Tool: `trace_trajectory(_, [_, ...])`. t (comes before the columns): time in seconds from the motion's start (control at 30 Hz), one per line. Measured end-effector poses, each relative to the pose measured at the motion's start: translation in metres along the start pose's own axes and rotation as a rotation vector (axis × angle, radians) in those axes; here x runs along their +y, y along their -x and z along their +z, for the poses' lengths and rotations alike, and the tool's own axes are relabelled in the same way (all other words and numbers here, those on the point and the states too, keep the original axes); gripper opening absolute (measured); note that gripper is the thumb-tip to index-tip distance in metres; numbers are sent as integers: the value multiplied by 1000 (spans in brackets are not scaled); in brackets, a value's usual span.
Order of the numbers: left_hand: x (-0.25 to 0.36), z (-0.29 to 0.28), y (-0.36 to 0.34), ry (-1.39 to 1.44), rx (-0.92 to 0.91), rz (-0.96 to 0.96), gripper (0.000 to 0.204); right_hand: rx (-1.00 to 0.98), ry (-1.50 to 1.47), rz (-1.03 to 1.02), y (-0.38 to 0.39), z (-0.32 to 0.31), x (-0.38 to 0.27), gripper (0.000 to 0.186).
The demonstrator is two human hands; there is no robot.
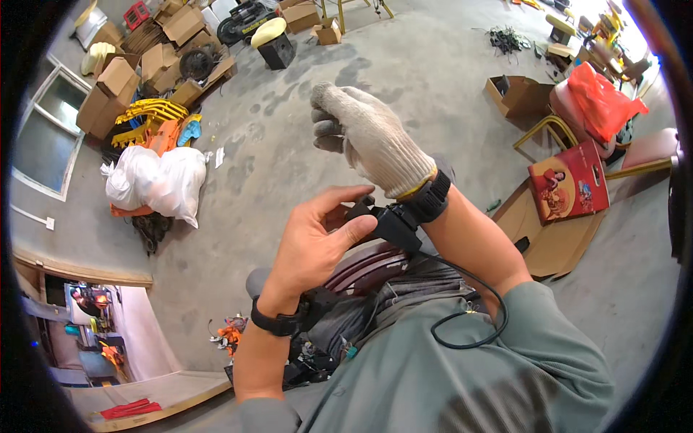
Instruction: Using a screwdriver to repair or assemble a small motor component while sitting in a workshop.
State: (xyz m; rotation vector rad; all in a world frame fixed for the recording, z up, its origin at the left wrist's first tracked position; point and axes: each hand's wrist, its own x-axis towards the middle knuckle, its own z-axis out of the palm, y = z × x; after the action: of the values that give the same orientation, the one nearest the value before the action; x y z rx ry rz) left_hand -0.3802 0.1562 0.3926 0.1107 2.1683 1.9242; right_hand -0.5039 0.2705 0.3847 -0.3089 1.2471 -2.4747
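Observation:
My left hand (pixel 312 234), bare, pinches the end of a black device (pixel 395 225) between thumb and fingers. The device sits at my right wrist beside a black strap (pixel 432 198), and a thin black cable (pixel 498 303) runs from it in a loop over my shirt. My right hand (pixel 372 133) wears a whitish knit glove with grey fingertips and a yellow-edged cuff. Its fingers are curled inward, with nothing visible in them, though the palm side is partly hidden. Another black strap with a device (pixel 292 314) is round my left wrist.
Stuffed white plastic bags (pixel 159 180) lie at left below piled cardboard boxes (pixel 119 86). At right, a red printed box (pixel 570 184) rests on an open carton (pixel 552 245), near chairs and a red plastic bag (pixel 603 101). A wooden ledge (pixel 166 397) borders the lower left.

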Motion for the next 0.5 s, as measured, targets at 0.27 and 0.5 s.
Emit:
trace_trajectory(0.27, [-8,13,-2,-63,90,197,36,17,79,21,-2,0,-1,24])
trace_trajectory(0.5, [-6,19,4,-334,127,263,38,23,176,20,1,2,-3,30])
